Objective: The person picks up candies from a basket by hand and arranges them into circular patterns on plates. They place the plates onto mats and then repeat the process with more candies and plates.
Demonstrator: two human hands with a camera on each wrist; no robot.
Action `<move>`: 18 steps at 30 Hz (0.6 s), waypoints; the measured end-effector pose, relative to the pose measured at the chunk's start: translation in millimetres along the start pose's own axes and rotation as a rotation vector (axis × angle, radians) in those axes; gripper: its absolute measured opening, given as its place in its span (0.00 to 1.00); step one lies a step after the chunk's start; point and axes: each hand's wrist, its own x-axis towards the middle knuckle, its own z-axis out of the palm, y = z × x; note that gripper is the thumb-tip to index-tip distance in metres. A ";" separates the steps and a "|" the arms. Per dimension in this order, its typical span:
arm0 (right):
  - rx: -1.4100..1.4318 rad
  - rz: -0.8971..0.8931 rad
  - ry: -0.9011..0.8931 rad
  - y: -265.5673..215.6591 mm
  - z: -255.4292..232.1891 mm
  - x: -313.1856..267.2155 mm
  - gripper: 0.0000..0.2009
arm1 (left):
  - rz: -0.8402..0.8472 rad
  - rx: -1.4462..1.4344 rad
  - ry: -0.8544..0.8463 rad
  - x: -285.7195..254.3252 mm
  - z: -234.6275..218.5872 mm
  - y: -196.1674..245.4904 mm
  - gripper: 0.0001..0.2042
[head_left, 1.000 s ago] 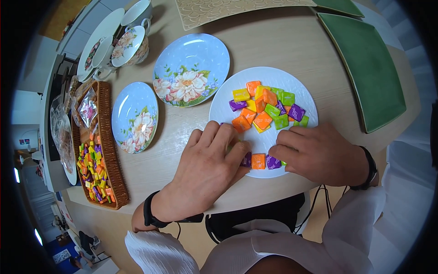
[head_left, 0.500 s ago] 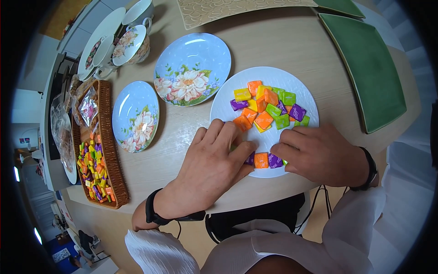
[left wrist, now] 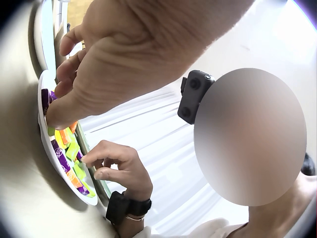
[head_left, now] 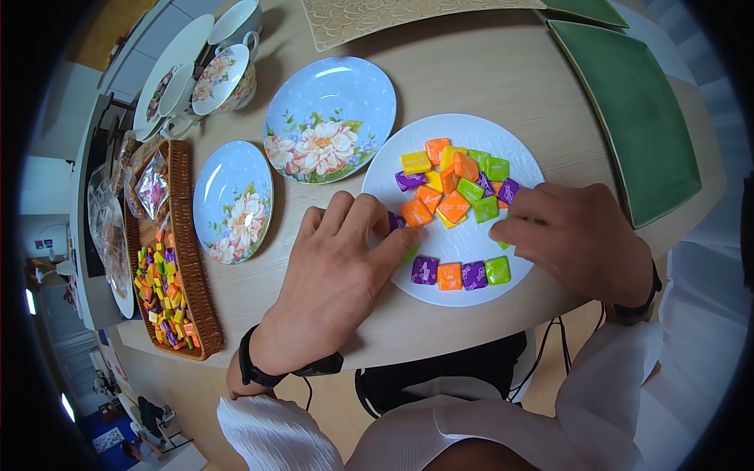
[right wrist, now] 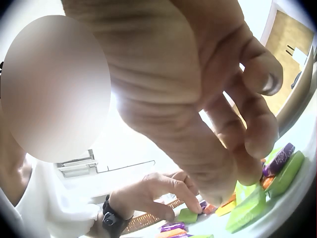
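A white plate [head_left: 463, 297] carries a pile of wrapped candies [head_left: 453, 207] in orange, yellow, green and purple. Along its near side lies a row: purple candy [head_left: 425, 270], orange candy [head_left: 449, 276], a second purple candy [head_left: 474, 275] and green candy [head_left: 498, 270]. My left hand [head_left: 334, 271] hovers at the plate's left rim, thumb and index finger apart, beside another green candy [right wrist: 188, 215] and a purple candy [head_left: 396, 222]. Over the right side, my right hand [head_left: 577, 235] has loosely bent fingers, thumb apart from index, close above green candies [right wrist: 247, 208].
Two blue floral plates [head_left: 330, 86] [head_left: 228, 177] lie left of the white one. A wicker basket [head_left: 200, 314] of candies stands at the far left, with floral cups [head_left: 228, 82] behind it. A green rectangular plate [head_left: 644, 118] is at right; a beige textured tray [head_left: 408, 16] at the back.
Both hands have drawn back from the row, the left one leftward, the right one up and to the right. The whole row of candies, green one included, now shows.
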 end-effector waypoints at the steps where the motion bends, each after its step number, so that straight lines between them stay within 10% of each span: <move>1: 0.007 -0.010 -0.010 0.0 1.0 0.5 0.07 | 0.001 0.006 0.007 0.2 0.3 0.1 0.13; 18: -0.019 0.024 -0.099 -4.2 1.3 2.1 0.09 | 0.043 0.071 -0.104 -4.9 -8.8 2.7 0.15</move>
